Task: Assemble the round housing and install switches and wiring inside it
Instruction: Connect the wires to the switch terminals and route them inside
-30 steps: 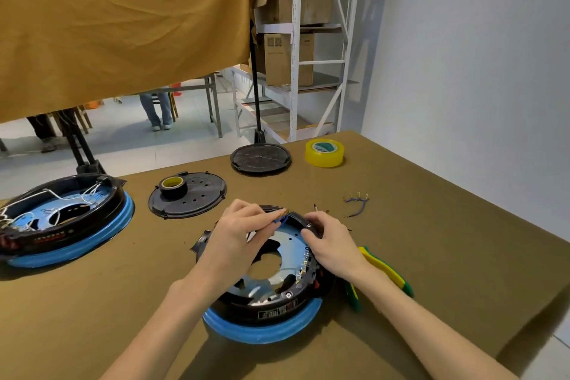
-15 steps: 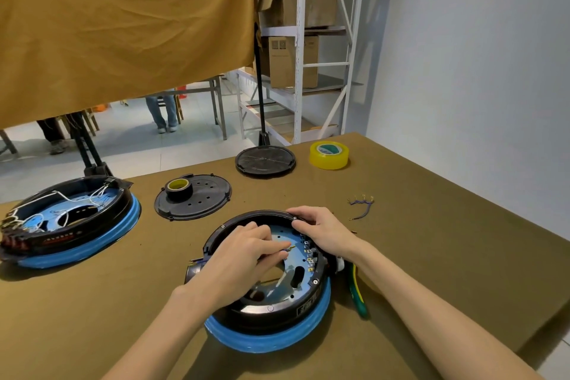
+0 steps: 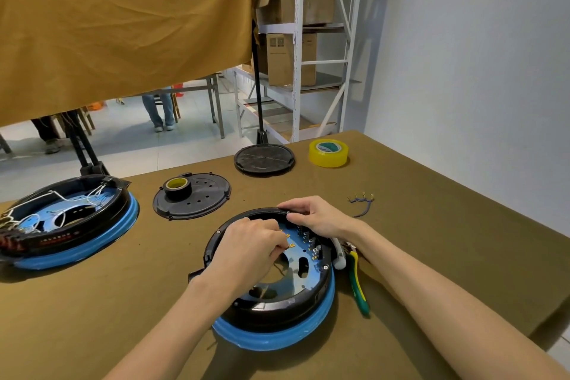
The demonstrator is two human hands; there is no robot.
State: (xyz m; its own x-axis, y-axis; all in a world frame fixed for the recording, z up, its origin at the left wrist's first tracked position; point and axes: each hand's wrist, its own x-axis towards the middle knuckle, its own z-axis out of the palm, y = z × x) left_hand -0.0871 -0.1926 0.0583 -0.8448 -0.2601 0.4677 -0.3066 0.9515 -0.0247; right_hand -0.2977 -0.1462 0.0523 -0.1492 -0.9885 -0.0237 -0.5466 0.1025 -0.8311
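Second round housing (image 3: 66, 219), white wiring inside, is set at desk (image 3: 431, 250) left. Black cover plate (image 3: 192, 199) carries a tape roll (image 3: 177, 187). Round housing (image 3: 274, 296) is placed centre-front; brass-tipped wires (image 3: 288, 241) are pinched in the left hand (image 3: 249, 251) grip, its far rim clasped by the right hand (image 3: 317, 216). Pliers (image 3: 357, 284) lie just right.

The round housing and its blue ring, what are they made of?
The round housing looks like glossy black plastic, since its rim shines. The blue ring under it seems softer, maybe rubber, with a duller sheen. I can't be sure by sight.
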